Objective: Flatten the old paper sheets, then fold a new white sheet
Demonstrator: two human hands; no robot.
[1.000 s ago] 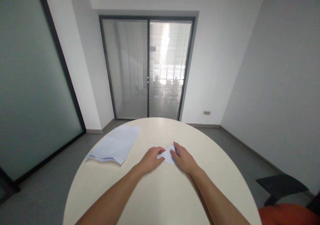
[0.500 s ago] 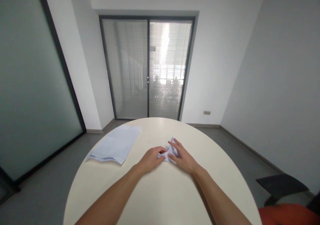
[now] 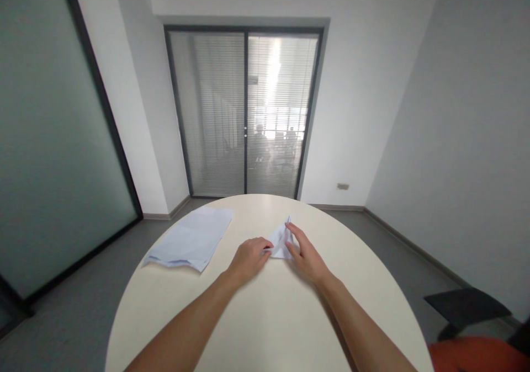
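Observation:
A small piece of folded white paper point(image 3: 280, 242) stands a little above the middle of the round table, with a thin point rising at its far end. My left hand point(image 3: 249, 258) pinches its left corner between thumb and fingers. On the other side my right hand point(image 3: 306, 256) has the right edge between thumb and forefinger, and its remaining fingers are partly hidden behind the hand. Folds inside the paper are too small to make out fully.
A stack of white paper sheets point(image 3: 192, 238) lies on the left of the round cream table point(image 3: 256, 322). An office chair with a red seat point(image 3: 476, 355) and black armrest point(image 3: 467, 308) is at the lower right. Beyond the table is a glass door with blinds point(image 3: 207, 118).
The folded paper has opened into a broader, flatter triangular shape with its tip farther away. My left hand has shifted slightly left, and the right-hand fingers have moved to the paper's right edge.

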